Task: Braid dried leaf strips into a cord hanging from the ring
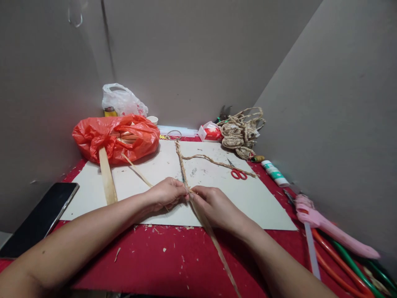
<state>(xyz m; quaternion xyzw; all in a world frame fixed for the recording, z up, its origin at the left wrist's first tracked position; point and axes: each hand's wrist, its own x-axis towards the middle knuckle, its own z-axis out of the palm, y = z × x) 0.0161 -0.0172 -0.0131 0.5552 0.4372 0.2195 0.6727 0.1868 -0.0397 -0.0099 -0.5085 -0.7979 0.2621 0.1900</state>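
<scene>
A twisted straw cord runs from a metal ring at the back of the white board toward me. My left hand pinches the cord's near end between thumb and fingers. Right beside it, nearly touching, my right hand is closed on a long flat straw strip, which trails down over the red table edge. A thin branch of cord lies off to the right. Another narrow straw strip reaches from the red bag to behind my left hand. My fingertips partly hide the join.
The white board lies on a red cloth with scraps. Red-handled scissors lie on it. Around are a red bag of straw, phone, coiled cord bundles, white-green tube and pink glue gun. Grey walls enclose the sides.
</scene>
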